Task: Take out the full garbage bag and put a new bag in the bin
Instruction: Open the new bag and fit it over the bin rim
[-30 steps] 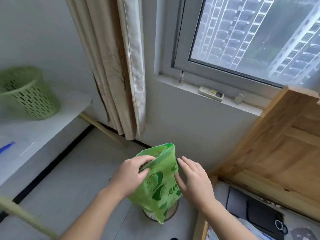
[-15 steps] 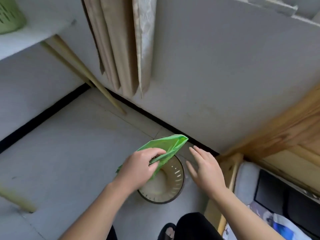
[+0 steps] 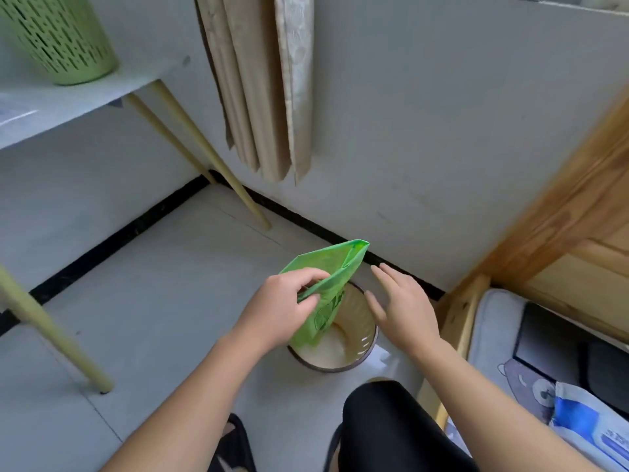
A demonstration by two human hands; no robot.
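A small round bin (image 3: 366, 349) with a dark rim and pale inside stands on the floor by the wall. My left hand (image 3: 279, 308) pinches a green plastic bag (image 3: 332, 277) near its top edge; the bag hangs with its lower end inside the bin's mouth. My right hand (image 3: 405, 308) hovers flat just right of the bag, fingers spread, touching nothing. The bin holds nothing else that I can see.
A white table (image 3: 61, 100) with pale yellow legs (image 3: 204, 155) stands at the left and carries a green perforated basket (image 3: 61, 35). Beige curtains (image 3: 258, 83) hang above. A wooden bed frame (image 3: 561, 226) with bedding is at the right. My dark-clad knee (image 3: 384, 424) is below the bin.
The view has tilted down from the window to the floor. The bag has dropped from chest height into the bin's mouth. My right hand has let go of the bag.
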